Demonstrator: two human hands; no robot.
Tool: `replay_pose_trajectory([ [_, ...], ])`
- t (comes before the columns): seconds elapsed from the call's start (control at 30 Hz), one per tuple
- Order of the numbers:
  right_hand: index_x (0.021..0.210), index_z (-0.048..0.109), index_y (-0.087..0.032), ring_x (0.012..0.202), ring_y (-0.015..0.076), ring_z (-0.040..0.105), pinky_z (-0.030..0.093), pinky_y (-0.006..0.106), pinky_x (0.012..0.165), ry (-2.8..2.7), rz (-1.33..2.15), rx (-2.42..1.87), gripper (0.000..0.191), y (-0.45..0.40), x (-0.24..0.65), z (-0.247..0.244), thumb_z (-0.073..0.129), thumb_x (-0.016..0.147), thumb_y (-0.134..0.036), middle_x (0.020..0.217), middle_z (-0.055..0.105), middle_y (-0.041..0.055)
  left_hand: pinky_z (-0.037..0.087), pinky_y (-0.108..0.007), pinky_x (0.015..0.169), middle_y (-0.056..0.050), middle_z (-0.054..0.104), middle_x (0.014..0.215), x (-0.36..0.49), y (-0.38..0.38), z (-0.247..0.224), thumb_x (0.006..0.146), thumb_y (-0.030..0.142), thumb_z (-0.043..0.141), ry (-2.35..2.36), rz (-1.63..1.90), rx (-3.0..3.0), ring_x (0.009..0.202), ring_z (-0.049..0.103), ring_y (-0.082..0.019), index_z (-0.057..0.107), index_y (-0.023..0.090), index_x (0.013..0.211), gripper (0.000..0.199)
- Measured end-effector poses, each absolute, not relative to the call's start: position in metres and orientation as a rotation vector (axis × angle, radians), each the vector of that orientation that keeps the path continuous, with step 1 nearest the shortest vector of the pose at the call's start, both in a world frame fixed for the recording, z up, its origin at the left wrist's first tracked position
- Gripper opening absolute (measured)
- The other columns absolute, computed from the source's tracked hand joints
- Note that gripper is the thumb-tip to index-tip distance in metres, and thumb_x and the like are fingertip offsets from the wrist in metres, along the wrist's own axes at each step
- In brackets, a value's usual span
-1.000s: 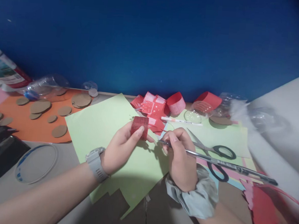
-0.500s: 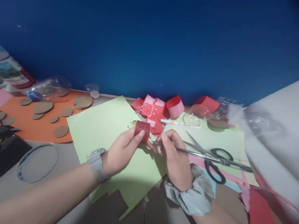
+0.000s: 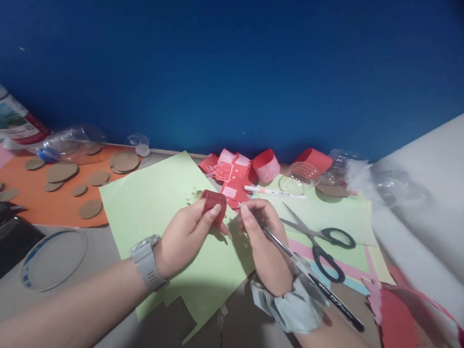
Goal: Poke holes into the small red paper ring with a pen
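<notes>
My left hand [image 3: 185, 237] is closed round a small dark red cylinder [image 3: 214, 203] with fine dark lines on it, thumb pressed on its near side. A pale green frilled bit [image 3: 194, 195] shows at its left; I cannot make out what it is. In my right hand [image 3: 266, 245] is a pen [image 3: 308, 275] with a clear barrel and a black cap on its back end. Its tip points left toward the cylinder, a short way off. Both hands are over a light green paper sheet [image 3: 146, 200] with a jagged cut near edge.
Black-handled scissors [image 3: 318, 238] lie spread on coloured papers at the right. Behind the hands are red paper pieces [image 3: 238, 174] and a white marker [image 3: 272, 191]. Cardboard discs [image 3: 90, 209] rest on orange paper [image 3: 64, 212] at the left. A blue wall [image 3: 238, 79] stands behind.
The pen has swung so its back end points down and right, and its tip has moved off the cylinder. The cylinder has tilted slightly, and the whole view has shifted a little.
</notes>
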State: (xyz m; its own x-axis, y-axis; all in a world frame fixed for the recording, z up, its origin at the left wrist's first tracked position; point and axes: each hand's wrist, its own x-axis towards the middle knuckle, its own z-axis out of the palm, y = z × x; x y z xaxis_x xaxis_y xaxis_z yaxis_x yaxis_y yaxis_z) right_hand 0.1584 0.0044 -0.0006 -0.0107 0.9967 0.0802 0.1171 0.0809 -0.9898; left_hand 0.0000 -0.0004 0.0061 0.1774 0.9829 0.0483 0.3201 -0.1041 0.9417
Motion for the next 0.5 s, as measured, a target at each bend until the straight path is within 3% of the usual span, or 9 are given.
replay_pose_trajectory([
  [0.5, 0.081, 0.055, -0.022, 0.062, 0.0084, 0.047, 0.037, 0.021, 0.060, -1.321, 1.225, -1.256, 0.030, 0.0031, 0.1601, 0.0004, 0.046, 0.096, -0.046, 0.066, 0.051, -0.0051, 0.050, -0.028, 0.075, -0.006, 0.069, 0.081, 0.0020, 0.0038, 0.0068, 0.102, 0.034, 0.035, 1.138, 1.078, 1.474, 0.071, 0.063, -0.013, 0.056, 0.014, 0.085, 0.034],
])
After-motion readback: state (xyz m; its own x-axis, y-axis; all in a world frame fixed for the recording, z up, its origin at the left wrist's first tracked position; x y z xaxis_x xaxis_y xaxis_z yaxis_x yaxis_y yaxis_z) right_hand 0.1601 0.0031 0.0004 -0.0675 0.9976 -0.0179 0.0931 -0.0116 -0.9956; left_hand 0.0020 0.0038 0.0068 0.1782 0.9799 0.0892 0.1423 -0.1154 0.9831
